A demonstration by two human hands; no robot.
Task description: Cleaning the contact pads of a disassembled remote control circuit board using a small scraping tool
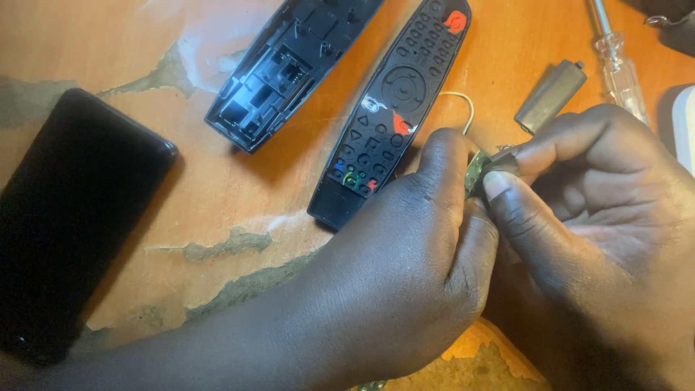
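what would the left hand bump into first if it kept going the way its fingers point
The left hand points up and to the right, its fingers already against the small green circuit board pinched with the right hand. Past that, probably the grey cylindrical part, though depth is unclear.

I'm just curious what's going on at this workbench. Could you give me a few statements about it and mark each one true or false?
1. Both hands, the left hand and the right hand, pinch a small green circuit board. True.
2. The black rubber keypad front of the remote is in the right hand. False: it lies on the worn orange wooden table.
3. A flat black phone lies at the left. True.
4. The clear-handled screwdriver is in the left hand. False: it lies untouched on the table.
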